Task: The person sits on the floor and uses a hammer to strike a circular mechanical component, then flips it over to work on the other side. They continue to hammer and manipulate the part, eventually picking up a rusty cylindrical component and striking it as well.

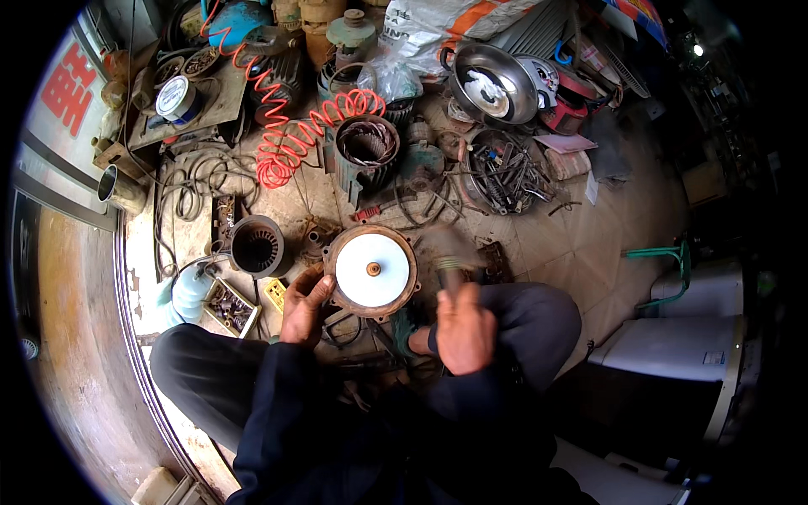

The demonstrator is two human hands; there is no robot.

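Note:
My left hand (pixel 305 307) grips the left edge of a round, rusty metal end cover (pixel 373 229), with the thumb on its face. A white disc (pixel 383 290) fills the cover's middle, and a small brown shaft end or boss (pixel 374 269) sticks up at its centre. Just right of the cover, my right hand (pixel 465 332) is wrapped round the handle of a hammer (pixel 452 248). Its head is smeared by motion and appears apart from the cover.
Beyond the cover stand a motor housing with windings (pixel 368 151) and a slotted stator ring (pixel 257 246). A red coiled air hose (pixel 282 156) lies far left. A basin of metal parts (pixel 503 172) is far right. Near my left knee sits a box of small parts (pixel 231 309).

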